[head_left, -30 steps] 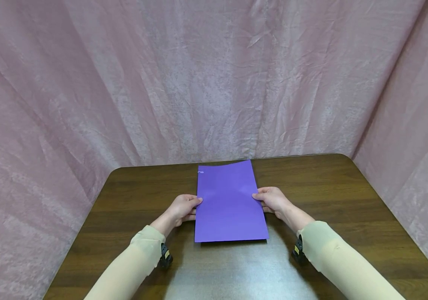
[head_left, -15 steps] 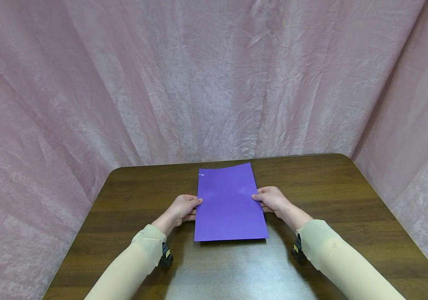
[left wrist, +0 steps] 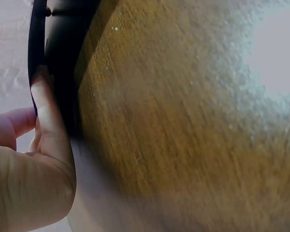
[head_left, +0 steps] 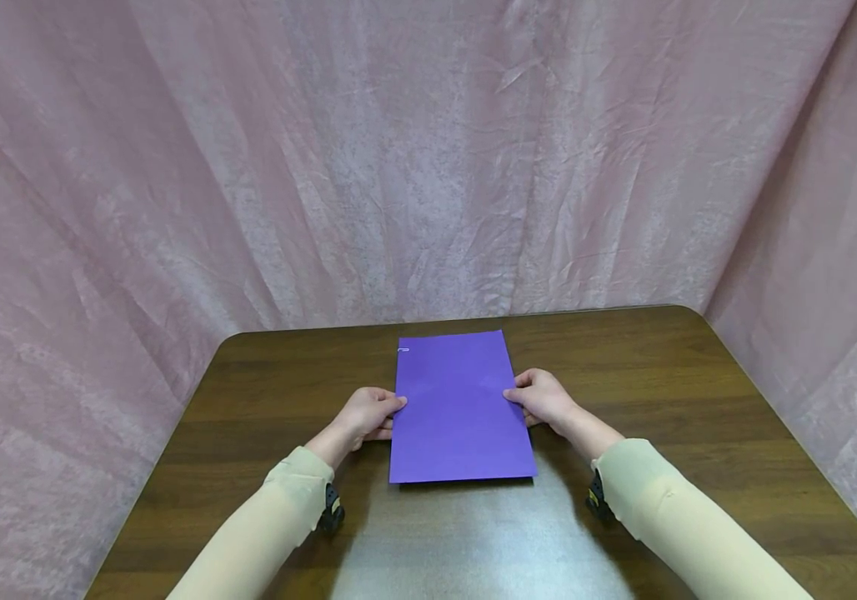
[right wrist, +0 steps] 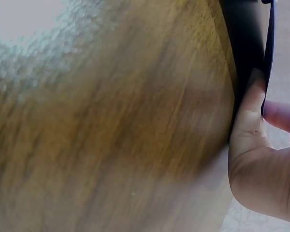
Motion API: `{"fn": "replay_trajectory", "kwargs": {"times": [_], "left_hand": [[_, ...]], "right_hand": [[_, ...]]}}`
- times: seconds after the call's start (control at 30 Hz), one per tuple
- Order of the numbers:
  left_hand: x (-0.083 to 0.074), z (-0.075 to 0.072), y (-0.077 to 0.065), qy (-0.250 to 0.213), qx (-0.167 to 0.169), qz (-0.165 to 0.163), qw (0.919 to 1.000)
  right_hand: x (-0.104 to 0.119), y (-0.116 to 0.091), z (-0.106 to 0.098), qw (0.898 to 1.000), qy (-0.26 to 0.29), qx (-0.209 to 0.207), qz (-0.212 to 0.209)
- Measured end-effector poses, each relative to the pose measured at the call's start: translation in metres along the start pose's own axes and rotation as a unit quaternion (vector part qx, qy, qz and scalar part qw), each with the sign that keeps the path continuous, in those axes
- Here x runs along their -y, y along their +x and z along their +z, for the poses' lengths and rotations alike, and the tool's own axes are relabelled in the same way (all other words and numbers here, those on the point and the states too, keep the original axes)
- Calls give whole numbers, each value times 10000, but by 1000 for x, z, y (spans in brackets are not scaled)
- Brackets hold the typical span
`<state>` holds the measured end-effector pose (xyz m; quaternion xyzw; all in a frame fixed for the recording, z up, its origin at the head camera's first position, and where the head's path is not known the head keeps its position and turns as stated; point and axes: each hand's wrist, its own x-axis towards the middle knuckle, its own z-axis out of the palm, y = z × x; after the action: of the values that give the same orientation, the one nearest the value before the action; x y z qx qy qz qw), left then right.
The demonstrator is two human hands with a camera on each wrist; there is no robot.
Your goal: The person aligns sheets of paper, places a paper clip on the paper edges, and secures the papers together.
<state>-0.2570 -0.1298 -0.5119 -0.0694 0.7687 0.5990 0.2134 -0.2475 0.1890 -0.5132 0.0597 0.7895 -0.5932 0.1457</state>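
A purple sheet of paper or card is held just above the wooden table, casting a dark shadow under its near edge. A small white paper clip sits at its far left corner. My left hand pinches the left edge, thumb on top and fingers underneath. On the opposite edge my right hand grips it the same way. Both wrist views show the sheet nearly edge-on, dark, between thumb and fingers. Whether it is one layer or several cannot be told.
The brown wooden table has rounded far corners and a bright glare near its front middle. Pink curtains hang behind it and at both sides. A small black wrist device shows under each light sleeve.
The far edge of the sheet has dropped slightly and lies flatter, its curve now less marked. My hands keep their grip and have barely moved.
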Motion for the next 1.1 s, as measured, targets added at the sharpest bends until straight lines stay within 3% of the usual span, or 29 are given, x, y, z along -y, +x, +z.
{"fn": "replay_trajectory", "kwargs": {"times": [0.43,0.63,1.1], "left_hand": [[3,1,1,337,-65,135,9993],[1,3,2,414,-214,173,9988],[-7,4,-4,1591,-457,485,9850]], "right_hand": [[-1,2,3,9965,-812,-116,-184],[0,2,2,9898,-1365,-209,-361],[1,0,6,9694,-2312,-543,-618]]}}
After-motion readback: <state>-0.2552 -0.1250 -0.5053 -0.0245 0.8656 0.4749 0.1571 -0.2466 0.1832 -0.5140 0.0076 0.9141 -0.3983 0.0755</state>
